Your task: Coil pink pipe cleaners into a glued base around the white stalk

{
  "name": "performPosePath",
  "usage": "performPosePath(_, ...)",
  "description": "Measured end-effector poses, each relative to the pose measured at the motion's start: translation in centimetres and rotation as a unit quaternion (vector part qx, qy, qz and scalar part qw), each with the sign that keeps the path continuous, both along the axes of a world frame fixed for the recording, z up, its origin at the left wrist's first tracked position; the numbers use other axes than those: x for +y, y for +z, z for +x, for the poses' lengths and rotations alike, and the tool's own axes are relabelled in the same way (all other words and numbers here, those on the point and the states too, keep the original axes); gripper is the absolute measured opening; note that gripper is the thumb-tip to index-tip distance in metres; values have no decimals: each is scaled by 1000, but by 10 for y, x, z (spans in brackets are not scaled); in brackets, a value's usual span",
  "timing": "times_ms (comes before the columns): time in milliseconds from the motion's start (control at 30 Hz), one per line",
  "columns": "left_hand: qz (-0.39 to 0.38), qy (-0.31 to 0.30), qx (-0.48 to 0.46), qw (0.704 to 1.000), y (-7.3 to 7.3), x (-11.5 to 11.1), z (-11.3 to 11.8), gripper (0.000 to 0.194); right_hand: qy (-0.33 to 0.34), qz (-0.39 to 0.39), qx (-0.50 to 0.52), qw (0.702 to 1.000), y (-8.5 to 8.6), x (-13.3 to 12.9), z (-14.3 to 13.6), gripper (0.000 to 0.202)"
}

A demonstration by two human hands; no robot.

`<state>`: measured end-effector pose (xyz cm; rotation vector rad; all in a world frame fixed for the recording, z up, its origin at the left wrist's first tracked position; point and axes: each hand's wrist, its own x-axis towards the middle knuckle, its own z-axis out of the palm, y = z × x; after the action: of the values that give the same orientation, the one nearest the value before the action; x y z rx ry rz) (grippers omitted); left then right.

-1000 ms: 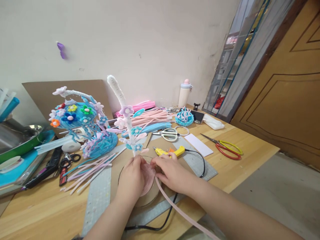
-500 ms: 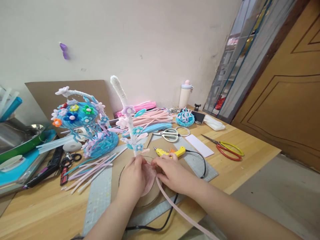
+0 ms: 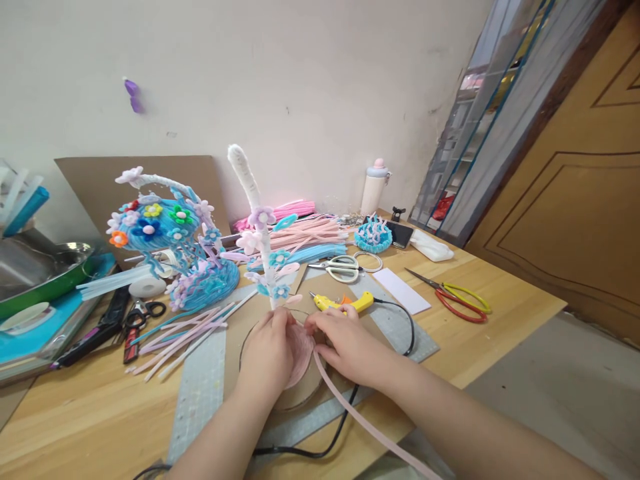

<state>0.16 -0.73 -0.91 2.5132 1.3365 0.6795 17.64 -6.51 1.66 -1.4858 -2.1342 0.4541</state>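
A flat pink pipe-cleaner coil [image 3: 301, 363] lies on a round piece of cardboard [image 3: 295, 399], at the foot of a white wrapped stem [image 3: 245, 177] with pastel flowers. My left hand [image 3: 267, 350] is closed over the coil's left side, thumb and fingers together at its far edge, partly hiding it. At the coil's right edge, my right hand [image 3: 345, 347] pinches the loose pink pipe cleaner [image 3: 370, 430], whose tail runs down toward the bottom of the view. Just beyond my right hand lies a yellow glue gun [image 3: 350, 303].
Behind stand a blue flowered jellyfish-like craft [image 3: 165, 230], pipe-cleaner bundles [image 3: 313, 233] and a bottle [image 3: 374, 187]. White-handled scissors [image 3: 343, 268] and red-yellow scissors [image 3: 457, 298] lie to the right. A black cord [image 3: 345, 420] crosses the grey mat [image 3: 197, 393].
The view has shifted slightly, so everything sits a little further right. Both hands keep nearly the same place at the coil.
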Motion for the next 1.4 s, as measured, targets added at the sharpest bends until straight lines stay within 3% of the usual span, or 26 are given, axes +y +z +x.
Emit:
performPosePath(700,6,-1,-12,1000,0,-2,-2,17,3,7,-8,1000,-1,0,-2,28)
performPosePath(967,2,-33,-5,999,6,-2,-2,35,-2,-3,-23,1000,0,0,-1,27)
performPosePath(1400,11,-40,21,999,4,-1,-2,27,-1,0,-7,1000,-1,0,-2,28)
